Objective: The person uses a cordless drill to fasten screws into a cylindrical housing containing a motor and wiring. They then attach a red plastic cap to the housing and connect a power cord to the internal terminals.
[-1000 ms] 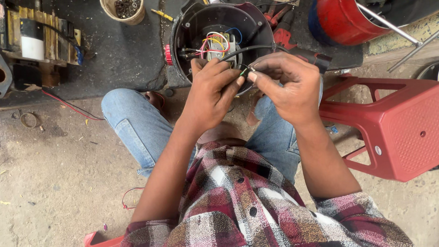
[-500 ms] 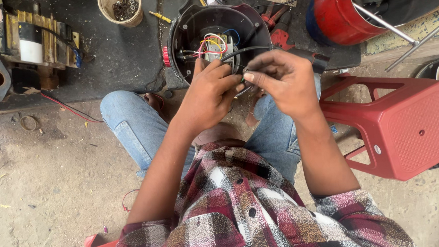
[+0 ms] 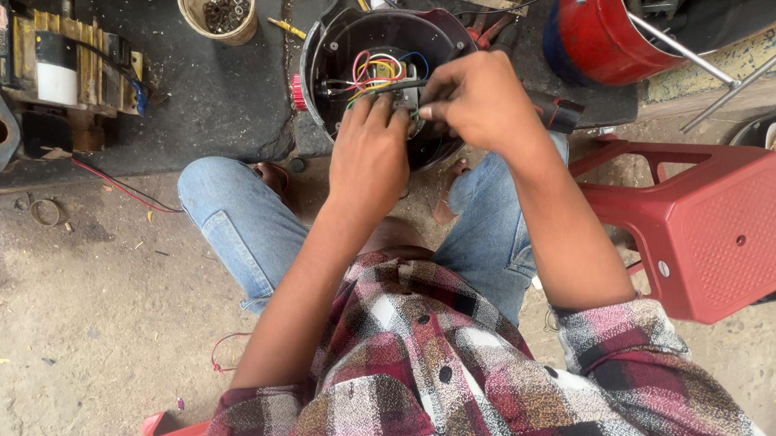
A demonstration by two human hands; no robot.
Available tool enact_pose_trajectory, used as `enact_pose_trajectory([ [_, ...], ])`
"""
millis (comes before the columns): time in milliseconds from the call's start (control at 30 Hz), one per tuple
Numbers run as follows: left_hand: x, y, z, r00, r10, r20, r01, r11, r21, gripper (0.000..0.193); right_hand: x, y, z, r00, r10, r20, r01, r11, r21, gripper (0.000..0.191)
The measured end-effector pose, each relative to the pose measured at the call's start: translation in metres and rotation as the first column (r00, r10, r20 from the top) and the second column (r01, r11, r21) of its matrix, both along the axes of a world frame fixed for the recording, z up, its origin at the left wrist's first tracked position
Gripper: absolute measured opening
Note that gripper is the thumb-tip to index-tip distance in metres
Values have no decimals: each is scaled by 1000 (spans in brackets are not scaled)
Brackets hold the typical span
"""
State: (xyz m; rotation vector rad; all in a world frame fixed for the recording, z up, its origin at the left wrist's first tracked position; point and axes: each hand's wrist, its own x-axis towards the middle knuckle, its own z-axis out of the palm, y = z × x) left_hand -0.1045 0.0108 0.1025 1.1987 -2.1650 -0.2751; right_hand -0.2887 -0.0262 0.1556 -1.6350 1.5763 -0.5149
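A round black appliance housing (image 3: 347,39) lies open on the dark mat, with red, yellow, blue and white wires (image 3: 381,69) bunched inside. My left hand (image 3: 370,158) rests on its near rim, fingertips reaching in at the wiring. My right hand (image 3: 478,99) hovers over the right side of the housing, fingers pinched on a dark wire (image 3: 382,87) that runs leftward across the opening. What lies under both hands is hidden.
A red plastic stool (image 3: 706,224) stands at my right. A red drum (image 3: 613,21) with metal rods sits at the back right. A cup of small parts (image 3: 219,13) and a wound transformer (image 3: 56,70) stand at the back left. A red wire (image 3: 120,186) trails over the concrete floor.
Both hands have moved forward from in front of my knees onto the open housing. The right hand still pinches the dark wire.
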Motion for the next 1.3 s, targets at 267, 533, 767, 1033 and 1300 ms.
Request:
enact_pose_trajectory([
  [267,5,-21,-9,998,-47,-51,48,999,24,33,-2,-14,-15,994,-47,101,40,997,68,11],
  [533,3,-37,-11,996,-86,-21,85,996,-10,22,4,-6,-19,989,32,-146,-62,975,-212,19],
  [767,6,-33,-12,992,-89,-93,98,991,96,13,10,1,-24,974,54,-219,-111,960,-257,21],
  [1033,4,-37,-17,995,-69,-72,79,987,138,12,15,1,-25,954,18,-301,-84,974,-209,21],
  [1300,1,-40,-18,996,-41,-75,56,976,211,11,16,7,-28,927,74,-368,-243,865,-438,19],
])
